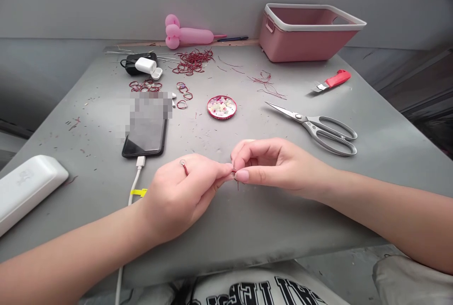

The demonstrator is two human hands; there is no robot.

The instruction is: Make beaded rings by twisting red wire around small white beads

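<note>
My left hand (187, 192) and my right hand (272, 163) meet over the near middle of the table, both closed in a pinch at the fingertips. Between them is a small piece of dark red cord (238, 184), its thin ends sticking out below; most of it is hidden by the fingers. A red cord ring with a bead (184, 167) sits on a finger of my left hand. Just beyond the hands lies a round red-rimmed lid (222, 117) holding small pale and pink beads. Several finished-looking red cord rings (181, 104) lie farther left.
Grey scissors (311, 126) and a red-handled utility knife (332, 81) lie at right. A pink bin (300, 41) and a pink balloon (194, 36) stand at the back. Left are a cabled phone (148, 137), an earbud case (146, 65), red cords (193, 62) and a white device (31, 187).
</note>
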